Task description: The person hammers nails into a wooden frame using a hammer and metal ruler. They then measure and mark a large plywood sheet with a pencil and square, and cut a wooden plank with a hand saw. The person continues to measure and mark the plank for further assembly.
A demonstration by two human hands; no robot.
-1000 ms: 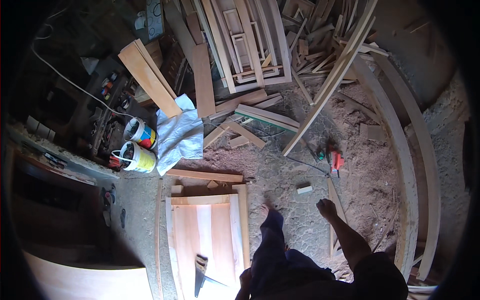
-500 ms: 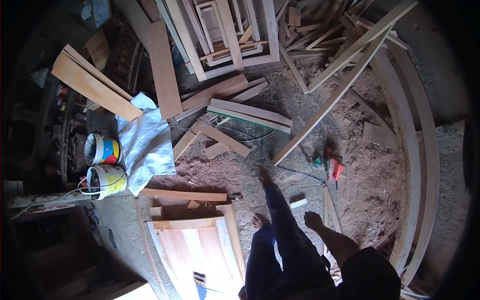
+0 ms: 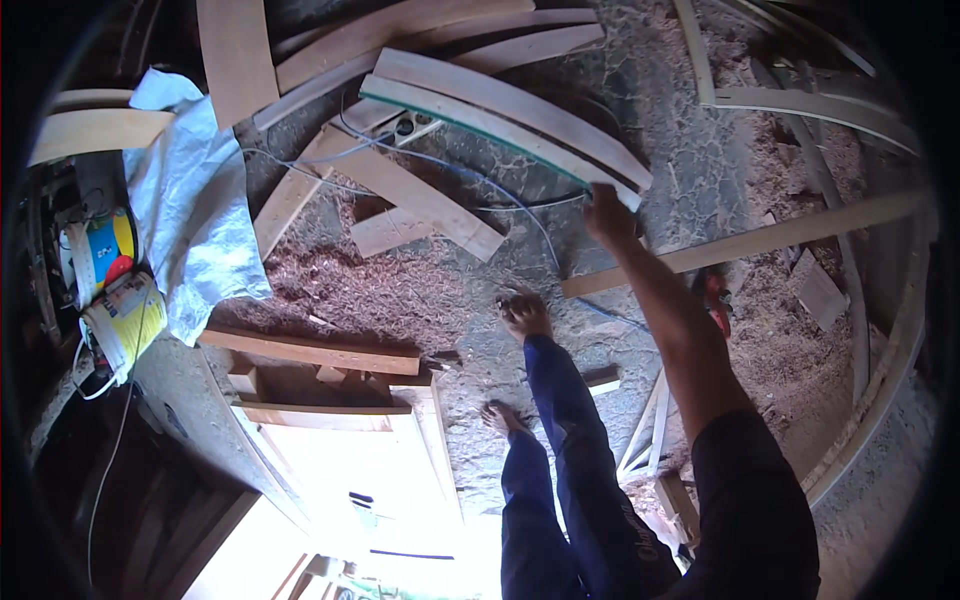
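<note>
My right arm stretches forward from the lower right. My right hand [image 3: 608, 215] is at the near right end of a pale wooden board with a green edge [image 3: 470, 125], its fingers closed against that end. Their tips are partly hidden. Right behind this board, nearly parallel, lies another long pale board [image 3: 510, 98]. A thin cable [image 3: 515, 205] runs over the ground close to my hand. A long narrow wooden batten [image 3: 760, 240] passes under my forearm. My left hand is out of view.
Crossed planks [image 3: 420, 190] lie left of my hand. My feet [image 3: 525, 315] stand on ground with wood shavings [image 3: 370, 280]. A white sheet [image 3: 205, 215] and buckets [image 3: 125, 315] are at the left, a red power tool [image 3: 718, 300] at the right, and a pale panel [image 3: 330, 440] at lower left.
My right hand has moved up and forward from beside my leg to the green-edged board. The view has shifted, and the long batten now lies at a flatter angle.
</note>
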